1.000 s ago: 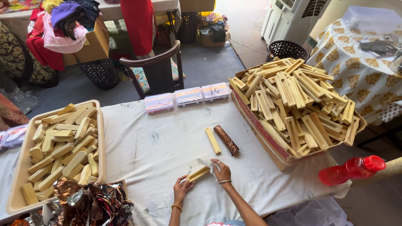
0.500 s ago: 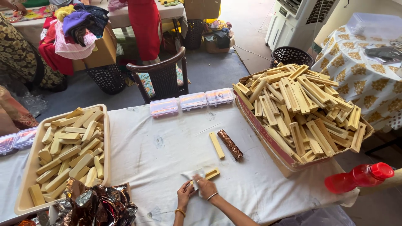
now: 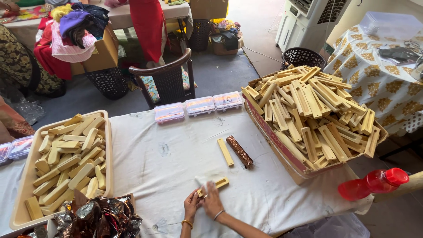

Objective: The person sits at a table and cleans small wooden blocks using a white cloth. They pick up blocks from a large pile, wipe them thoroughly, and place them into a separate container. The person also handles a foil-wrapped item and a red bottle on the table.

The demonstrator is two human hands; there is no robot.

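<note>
pale wooden block (image 3: 213, 185), red bottle (image 3: 373, 184)

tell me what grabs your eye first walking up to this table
The cardboard box at the right edge, heaped high with slotted wooden pieces, dominates. Opposite, a cream tray of rounded wooden blocks sits at the left, with crumpled foil in front of it. At the near edge, the left hand and right hand press one wooden piece onto the white cloth.

My left hand (image 3: 191, 206) and right hand (image 3: 212, 202) sit pressed side by side, fingers curled downward, wrists low.
</note>
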